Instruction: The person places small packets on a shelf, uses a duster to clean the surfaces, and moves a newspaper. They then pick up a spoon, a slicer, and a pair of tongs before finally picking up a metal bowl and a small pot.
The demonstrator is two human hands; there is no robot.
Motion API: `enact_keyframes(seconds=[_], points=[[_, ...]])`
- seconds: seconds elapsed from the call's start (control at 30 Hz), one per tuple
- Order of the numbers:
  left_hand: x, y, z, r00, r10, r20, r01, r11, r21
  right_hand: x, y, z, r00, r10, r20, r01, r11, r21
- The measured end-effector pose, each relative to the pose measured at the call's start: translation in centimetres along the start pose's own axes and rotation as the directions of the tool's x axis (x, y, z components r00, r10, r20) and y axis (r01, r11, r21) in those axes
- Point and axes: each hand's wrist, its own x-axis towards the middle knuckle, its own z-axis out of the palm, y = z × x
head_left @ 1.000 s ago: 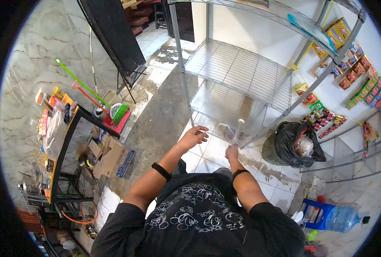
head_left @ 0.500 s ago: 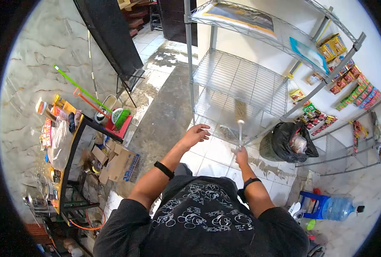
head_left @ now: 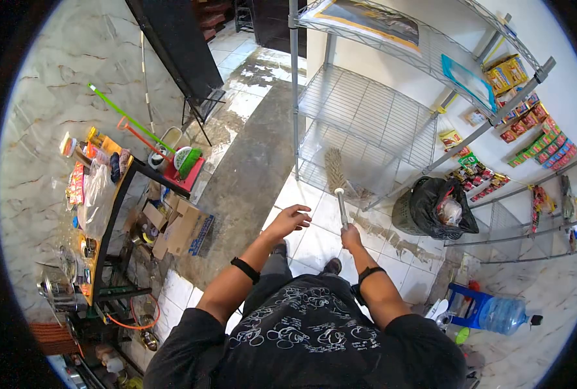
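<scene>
My right hand (head_left: pixel 350 237) is wrapped round the light handle of a duster (head_left: pixel 334 170), whose fluffy grey-brown head reaches up and away from me. That head is at the near lower part of the wire shelf rack (head_left: pixel 366 107); whether it touches the wire cannot be told. My left hand (head_left: pixel 288 221) hangs in the air to the left of the handle, empty, with its fingers apart. White floor tiles (head_left: pixel 308 249) show below both hands.
A bin with a black bag (head_left: pixel 434 207) stands right of the rack. Snack packets (head_left: pixel 541 129) hang on the wall. At left are a cluttered table (head_left: pixel 110 233), a cardboard box (head_left: pixel 181 227) and a red dustpan (head_left: pixel 184 174). A water bottle (head_left: pixel 504 315) lies at lower right.
The duster and my right hand have moved left, and its head now tilts left. My left hand has shifted slightly left and down. My feet have come into view.
</scene>
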Motion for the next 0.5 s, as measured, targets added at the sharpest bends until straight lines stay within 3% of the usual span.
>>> enact_keyframes(seconds=[0.03, 0.07, 0.13, 0.27, 0.33, 0.4, 0.47, 0.5], points=[[-0.1, 0.0, -0.4, 1.000, -0.001, 0.000, 0.001, 1.000, 0.006, -2.6, -4.1, -2.1, 0.958, 0.235, 0.166, -0.267, 0.941, 0.209], [-0.1, -0.2, -0.9, 1.000, -0.005, 0.010, 0.005, 1.000, 0.003, -4.9, -5.5, -3.7, 0.956, 0.245, 0.160, -0.275, 0.939, 0.207], [1.1, -0.1, -2.6, 0.999, -0.047, 0.020, 0.047, 0.999, 0.004, -6.7, -7.2, -6.7, 0.884, 0.292, 0.365, -0.391, 0.889, 0.237], [3.5, -0.1, -5.4, 0.997, -0.066, 0.030, 0.067, 0.998, -0.019, -8.6, -6.9, -8.7, 0.869, 0.352, 0.348, -0.451, 0.852, 0.265], [3.9, 0.4, -6.2, 0.997, -0.067, 0.034, 0.067, 0.998, 0.017, -8.5, -6.1, -7.3, 0.922, 0.376, 0.089, -0.380, 0.840, 0.388], [4.9, 0.3, -7.4, 0.993, -0.078, 0.088, 0.078, 0.997, 0.011, -6.4, -4.4, -5.3, 0.927, 0.371, 0.053, -0.359, 0.837, 0.413], [5.2, 0.7, -8.4, 0.989, -0.094, 0.110, 0.089, 0.995, 0.046, -5.3, -3.0, -2.8, 0.909, 0.337, -0.247, -0.259, 0.919, 0.298], [5.4, 0.7, -8.8, 0.988, -0.106, 0.115, 0.101, 0.994, 0.050, -5.9, -3.2, -1.9, 0.902, 0.352, -0.251, -0.271, 0.913, 0.306]])
